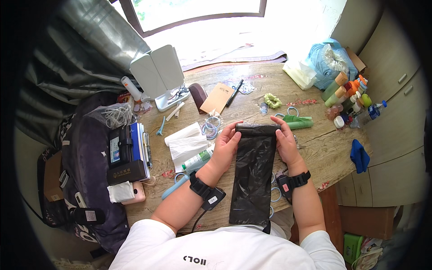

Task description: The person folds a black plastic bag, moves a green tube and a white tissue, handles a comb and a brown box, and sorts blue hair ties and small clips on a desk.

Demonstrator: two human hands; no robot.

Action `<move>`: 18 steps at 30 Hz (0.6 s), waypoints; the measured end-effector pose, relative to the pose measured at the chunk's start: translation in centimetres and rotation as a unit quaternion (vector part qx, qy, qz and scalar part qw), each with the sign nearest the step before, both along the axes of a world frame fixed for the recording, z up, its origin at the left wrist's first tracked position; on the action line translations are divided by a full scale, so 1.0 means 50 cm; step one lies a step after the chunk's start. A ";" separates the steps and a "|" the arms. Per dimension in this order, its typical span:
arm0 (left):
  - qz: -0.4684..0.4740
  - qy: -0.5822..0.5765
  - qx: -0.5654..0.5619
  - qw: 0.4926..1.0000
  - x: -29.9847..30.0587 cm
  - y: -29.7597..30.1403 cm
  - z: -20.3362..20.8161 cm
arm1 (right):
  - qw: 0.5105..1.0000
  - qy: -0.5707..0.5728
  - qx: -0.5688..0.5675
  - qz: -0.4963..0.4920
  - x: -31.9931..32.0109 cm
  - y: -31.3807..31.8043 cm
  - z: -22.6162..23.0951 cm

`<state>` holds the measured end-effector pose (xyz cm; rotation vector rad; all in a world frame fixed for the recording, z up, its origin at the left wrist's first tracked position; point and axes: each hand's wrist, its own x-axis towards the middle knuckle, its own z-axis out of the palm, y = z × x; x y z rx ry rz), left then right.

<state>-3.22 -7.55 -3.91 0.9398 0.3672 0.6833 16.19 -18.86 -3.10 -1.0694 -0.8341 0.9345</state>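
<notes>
A person in a white T-shirt (225, 249) sits at a wood-grain worktop (315, 155), seen from above. Between both hands, in front of the chest, is a black plastic roll (258, 130), with a long, shiny black sheet (253, 180) hanging from it toward the person's lap. The left hand (224, 150) grips the roll's left end, thumb in front; the right hand (287, 145) grips its right end, so each grip is closed on the roll. A black strapped device sits on each wrist.

Left of the hands lie a crumpled white sheet (186, 146) and a green-and-white tube (197, 160), partly behind the left wrist. Just beyond the right hand is a green roll (298, 122). Farther back are a tan notebook (216, 98), a black pen (234, 93) and a pale green scrunchie (272, 101). A white folding mirror (157, 72) stands at the back left. At the far right, a blue cloth (360, 156) lies near the worktop's edge, below a group of bottles (335, 90).
</notes>
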 end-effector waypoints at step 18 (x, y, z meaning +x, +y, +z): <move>-0.020 -0.063 -0.089 0.994 0.006 -0.006 0.009 | 0.999 -0.015 0.025 0.032 -0.013 0.004 0.010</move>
